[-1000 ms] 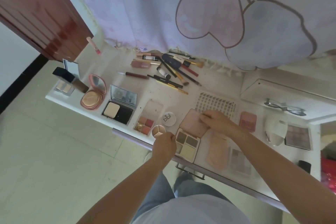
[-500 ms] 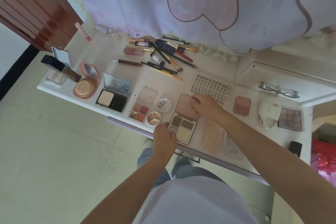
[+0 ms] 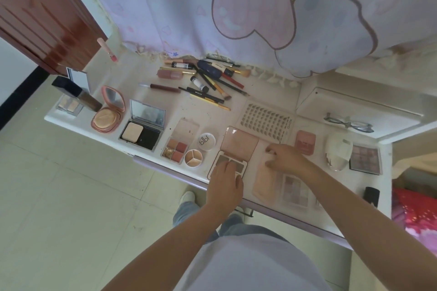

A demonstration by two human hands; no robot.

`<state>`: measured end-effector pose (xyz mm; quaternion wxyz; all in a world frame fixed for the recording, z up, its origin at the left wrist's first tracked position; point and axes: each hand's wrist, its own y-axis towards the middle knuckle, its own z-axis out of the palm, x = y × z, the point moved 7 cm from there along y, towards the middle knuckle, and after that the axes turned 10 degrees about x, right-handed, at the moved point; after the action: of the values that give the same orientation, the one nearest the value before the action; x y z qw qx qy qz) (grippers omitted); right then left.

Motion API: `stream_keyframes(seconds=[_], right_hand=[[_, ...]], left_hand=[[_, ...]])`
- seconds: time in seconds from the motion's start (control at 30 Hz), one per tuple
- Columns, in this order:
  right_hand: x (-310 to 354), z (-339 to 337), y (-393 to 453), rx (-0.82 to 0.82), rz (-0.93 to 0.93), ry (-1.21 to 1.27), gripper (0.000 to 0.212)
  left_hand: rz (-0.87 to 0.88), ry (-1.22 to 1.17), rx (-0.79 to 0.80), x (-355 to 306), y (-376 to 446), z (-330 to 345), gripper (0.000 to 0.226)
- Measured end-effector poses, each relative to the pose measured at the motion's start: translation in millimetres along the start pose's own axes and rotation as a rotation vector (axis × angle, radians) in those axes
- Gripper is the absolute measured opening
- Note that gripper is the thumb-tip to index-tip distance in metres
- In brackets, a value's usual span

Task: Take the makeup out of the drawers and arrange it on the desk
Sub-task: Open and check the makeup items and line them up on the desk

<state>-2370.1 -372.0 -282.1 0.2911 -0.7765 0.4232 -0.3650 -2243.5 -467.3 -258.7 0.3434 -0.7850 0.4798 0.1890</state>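
An open pink palette (image 3: 240,143) lies at the near edge of the white desk (image 3: 132,73), its lid flat and its brown pans toward me. My left hand (image 3: 227,179) covers the pans with curved fingers and holds the palette's base. Just to the right lies a peach case (image 3: 262,186). My right hand (image 3: 286,159) grips its far edge with curled fingers. Left of the palette stand a round lid (image 3: 207,141), a three-part pot (image 3: 193,158), a small clear palette (image 3: 176,149), a black compact (image 3: 142,133) and a pink mirror compact (image 3: 107,116).
A pile of brushes and pencils (image 3: 212,78) lies at the back under the curtain. A lash tray (image 3: 264,118), a pink blush (image 3: 305,142), a white shell case (image 3: 338,153) and a purple palette (image 3: 365,159) sit right. Glasses (image 3: 350,123) rest on a raised shelf.
My right hand left the pink palette's lid and moved right onto the peach case. My left hand slid forward from the palette's near edge onto its pans.
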Motion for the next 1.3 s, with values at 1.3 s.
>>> stream_keyframes(seconds=[1.3], right_hand=[[17, -119, -114, -0.342, -0.652, 0.734, 0.035]], left_hand=[[0.323, -0.22, 0.395, -110, 38, -77, 0.009]])
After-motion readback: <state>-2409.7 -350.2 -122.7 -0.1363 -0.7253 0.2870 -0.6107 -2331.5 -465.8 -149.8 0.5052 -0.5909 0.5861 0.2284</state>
